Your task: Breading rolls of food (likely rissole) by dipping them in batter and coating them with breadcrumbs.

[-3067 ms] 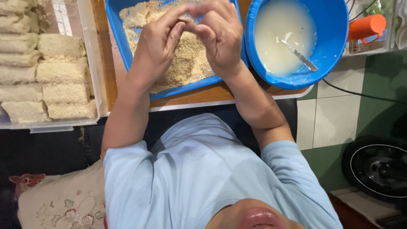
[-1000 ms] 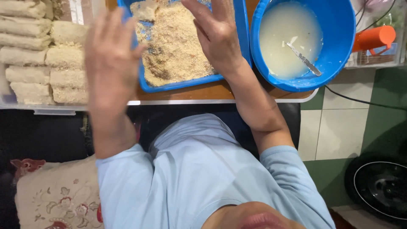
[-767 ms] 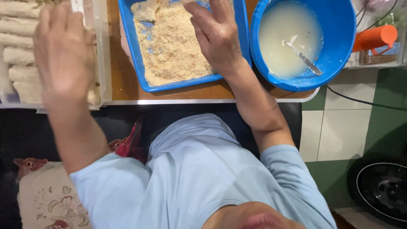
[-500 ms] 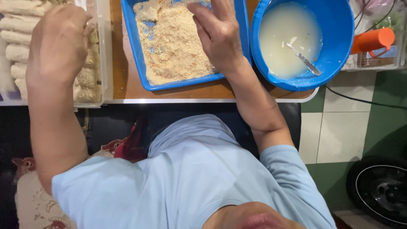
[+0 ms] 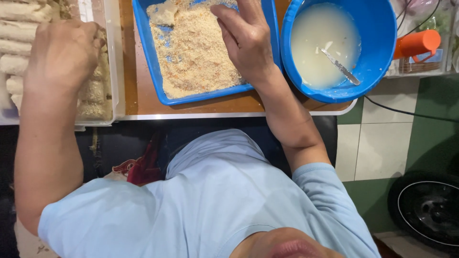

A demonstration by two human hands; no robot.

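Left hand [image 5: 62,52]: fingers curled onto breaded rolls [image 5: 93,91] in clear container [image 5: 116,57].
Right hand [image 5: 246,40]: fingers spread over blue crumb tray [image 5: 148,52].

Your left hand [image 5: 62,52] sits curled over breaded rolls [image 5: 21,48] in the clear plastic container [image 5: 114,57] at upper left; your right hand [image 5: 246,40] rests open on the blue rectangular crumb tray [image 5: 148,57] at top centre.
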